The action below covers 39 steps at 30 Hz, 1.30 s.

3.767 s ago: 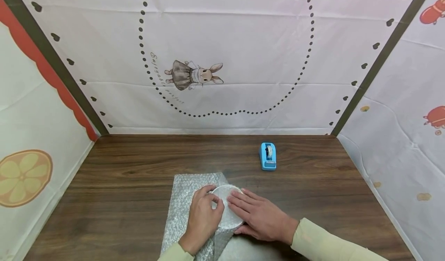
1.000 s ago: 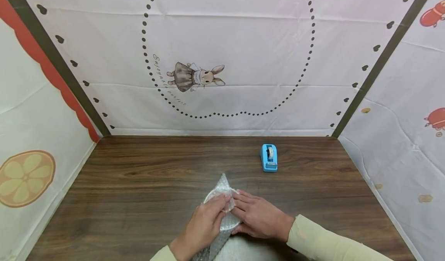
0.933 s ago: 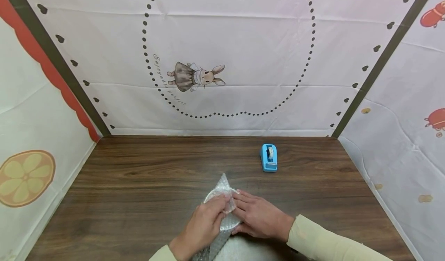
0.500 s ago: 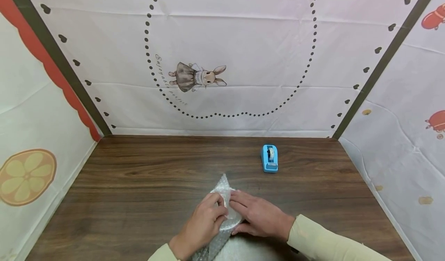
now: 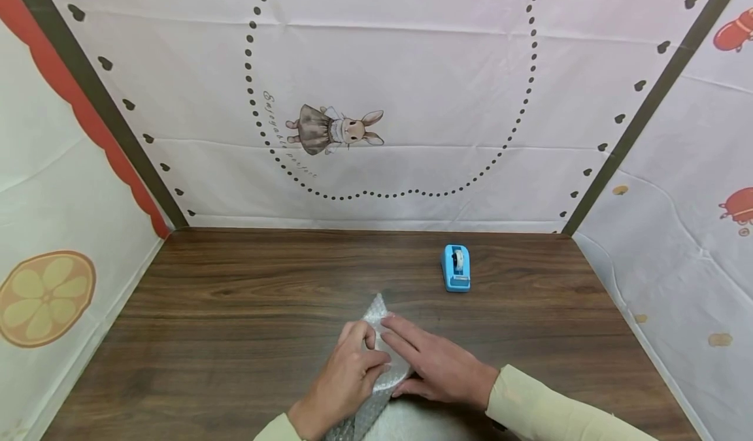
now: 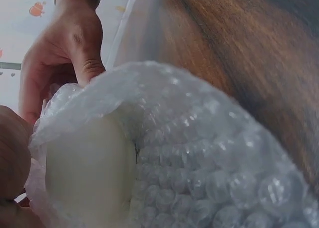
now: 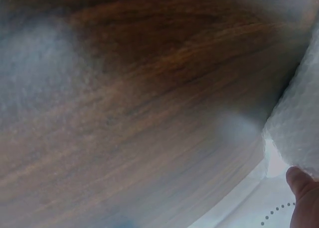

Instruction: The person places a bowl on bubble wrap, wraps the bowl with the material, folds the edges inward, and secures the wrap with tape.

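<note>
bubble wrap [image 5: 393, 364] has folded inward, pointing lengthwise forward, left hand [image 5: 346, 370] pinching it, right hand [image 5: 440, 364] straight-fingered

We cannot make out what the pale object [image 6: 89, 165] is — the bubble wrap [image 5: 372, 404] hides much of it and itself runs off the head view's bottom edge — while the right wrist view's edge cuts off most of the right hand [image 5: 440, 366].

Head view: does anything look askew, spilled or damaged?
The rabbit print on the back wall looks odd: it lies sideways, ears to the right. No spill or damage shows around the bubble wrap.
</note>
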Each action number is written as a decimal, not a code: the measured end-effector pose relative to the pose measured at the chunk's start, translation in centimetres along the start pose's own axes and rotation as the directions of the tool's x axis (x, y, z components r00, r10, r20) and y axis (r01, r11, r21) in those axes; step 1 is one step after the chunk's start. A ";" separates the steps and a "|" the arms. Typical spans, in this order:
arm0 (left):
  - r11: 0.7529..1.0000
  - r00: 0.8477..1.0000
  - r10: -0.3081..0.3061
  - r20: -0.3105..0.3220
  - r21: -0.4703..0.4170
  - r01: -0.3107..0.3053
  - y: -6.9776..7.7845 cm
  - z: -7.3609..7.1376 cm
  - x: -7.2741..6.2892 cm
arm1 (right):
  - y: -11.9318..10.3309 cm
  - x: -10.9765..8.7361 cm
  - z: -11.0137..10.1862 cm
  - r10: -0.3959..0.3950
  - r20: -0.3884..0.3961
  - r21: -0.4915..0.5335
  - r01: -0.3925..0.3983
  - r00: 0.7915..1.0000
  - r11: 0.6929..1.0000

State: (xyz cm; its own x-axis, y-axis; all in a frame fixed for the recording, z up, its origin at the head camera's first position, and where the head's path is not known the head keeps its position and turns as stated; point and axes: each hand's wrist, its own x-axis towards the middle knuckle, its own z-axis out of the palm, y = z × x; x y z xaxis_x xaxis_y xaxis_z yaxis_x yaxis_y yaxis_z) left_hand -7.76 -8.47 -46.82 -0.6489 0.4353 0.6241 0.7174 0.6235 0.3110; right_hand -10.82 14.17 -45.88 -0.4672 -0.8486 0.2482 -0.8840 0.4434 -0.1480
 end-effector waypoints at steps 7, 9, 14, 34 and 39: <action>1.000 1.000 0.001 -0.014 -0.001 -0.001 0.1 0.2 0.1 | 0.1 0.1 -0.2 -0.037 0.069 -0.035 0.040 0.997 0.999; 1.000 1.000 0.005 -0.017 -0.010 -0.005 0.1 0.2 0.1 | 0.1 0.2 -0.3 -0.037 0.090 -0.033 0.041 0.995 0.999; 0.999 0.999 -0.027 0.021 -0.031 0.028 0.3 0.0 0.0 | 0.3 0.3 -0.4 -0.040 0.119 -0.028 0.044 0.992 0.999; 0.942 0.956 -0.292 -0.011 -0.178 0.286 -1.2 -4.3 -0.6 | 0.3 0.0 -0.3 -0.056 0.150 -0.115 0.074 0.987 0.991; 0.994 0.980 -0.099 0.174 -0.036 0.107 -3.2 -7.2 -3.5 | 0.3 0.1 -0.3 -0.054 0.159 -0.118 0.074 0.986 0.990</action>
State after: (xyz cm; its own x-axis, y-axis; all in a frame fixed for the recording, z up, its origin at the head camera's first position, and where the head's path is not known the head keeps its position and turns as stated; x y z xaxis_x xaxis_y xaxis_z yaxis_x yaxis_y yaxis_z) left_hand -6.00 -16.63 -44.85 -0.7511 0.4779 0.4555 0.6525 0.6427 0.4015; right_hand -11.10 14.28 -45.59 -0.4099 -0.9066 0.1003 -0.9117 0.4105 -0.0156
